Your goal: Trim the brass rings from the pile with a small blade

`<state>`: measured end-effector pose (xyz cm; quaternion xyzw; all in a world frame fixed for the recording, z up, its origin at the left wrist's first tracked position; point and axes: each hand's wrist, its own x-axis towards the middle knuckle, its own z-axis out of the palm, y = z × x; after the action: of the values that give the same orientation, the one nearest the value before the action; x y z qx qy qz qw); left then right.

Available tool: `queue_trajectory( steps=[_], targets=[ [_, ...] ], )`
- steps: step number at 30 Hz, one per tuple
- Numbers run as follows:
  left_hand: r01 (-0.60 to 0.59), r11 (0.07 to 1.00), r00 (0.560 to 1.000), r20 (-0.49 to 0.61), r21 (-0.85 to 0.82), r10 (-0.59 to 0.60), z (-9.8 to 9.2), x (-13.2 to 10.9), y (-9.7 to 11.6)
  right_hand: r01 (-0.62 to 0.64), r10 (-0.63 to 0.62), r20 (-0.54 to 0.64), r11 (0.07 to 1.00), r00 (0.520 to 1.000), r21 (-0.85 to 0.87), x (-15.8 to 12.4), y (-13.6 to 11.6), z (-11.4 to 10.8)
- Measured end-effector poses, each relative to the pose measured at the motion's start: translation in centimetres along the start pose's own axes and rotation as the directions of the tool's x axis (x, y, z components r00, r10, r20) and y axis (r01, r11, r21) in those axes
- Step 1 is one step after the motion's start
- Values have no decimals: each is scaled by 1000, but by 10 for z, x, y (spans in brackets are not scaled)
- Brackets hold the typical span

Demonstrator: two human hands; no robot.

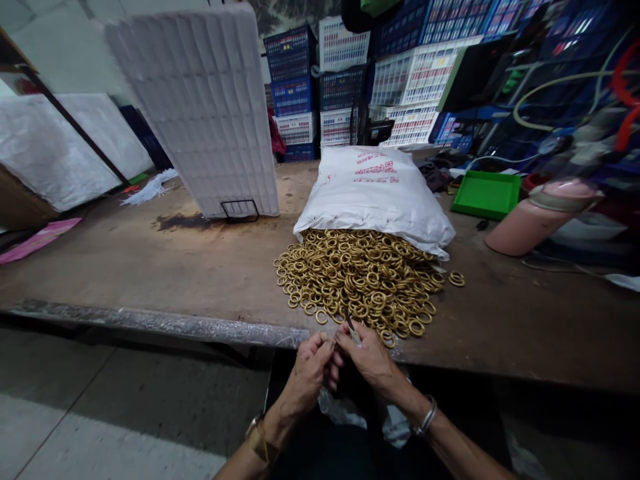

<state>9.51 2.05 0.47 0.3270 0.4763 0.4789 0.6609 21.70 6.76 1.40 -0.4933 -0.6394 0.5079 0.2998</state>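
A heap of several brass-coloured rings (363, 280) spills from a white sack (375, 193) onto the brown worktable (175, 267). My two hands meet at the table's near edge, just in front of the heap. My right hand (367, 357) is closed on a thin dark tool (350, 327) that points up toward the rings. My left hand (310, 373) is pinched shut beside it, fingertips touching the right hand; what it holds is too small to make out. A single ring (457, 279) lies apart to the right.
A white ribbed panel (210, 107) stands propped at the back of the table. A green tray (486, 195) and a pink cylinder (543, 217) lie at the right. Stacked blue and white crates (345, 80) fill the background. Clear plastic (345, 410) hangs below my hands.
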Motion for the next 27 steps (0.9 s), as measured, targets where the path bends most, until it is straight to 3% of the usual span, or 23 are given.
queue_trajectory(
  steps=[3, 6, 10, 14, 18, 21, 24, 27],
  targets=[
    [1, 998, 1000, 14, -55, 0, 1, -2, 0, 16, -18, -33, 997, 999, -71, 2, -1, -2],
    [-20, 997, 1000, -24, -69, 18, 4, -3, 2, 74, -96, -71, 963, 993, -257, 1, 2, -4],
    [-53, 997, 997, -64, -53, 50, 5, -3, 3, 176, -173, 52, 847, 984, -503, -7, 8, -3],
    [-77, 997, 995, -61, -13, 76, 3, -1, 3, 197, -153, 125, 730, 980, -654, -13, 7, 2],
    [-83, 995, 992, -94, 48, 87, 4, -6, 7, 151, -92, 121, 660, 988, -736, -11, 2, 2],
    [-82, 995, 995, -52, 55, 84, 5, -15, 12, 73, -56, 49, 609, 997, -790, -6, 4, -6],
    [-82, 996, 996, 20, -44, 83, 5, -24, 16, 2, -72, -50, 593, 996, -805, -1, 11, -15],
    [-78, 970, 997, -11, -229, 77, 1, -23, 18, 83, -155, -18, 621, 988, -779, -1, 17, -16]
  ],
)
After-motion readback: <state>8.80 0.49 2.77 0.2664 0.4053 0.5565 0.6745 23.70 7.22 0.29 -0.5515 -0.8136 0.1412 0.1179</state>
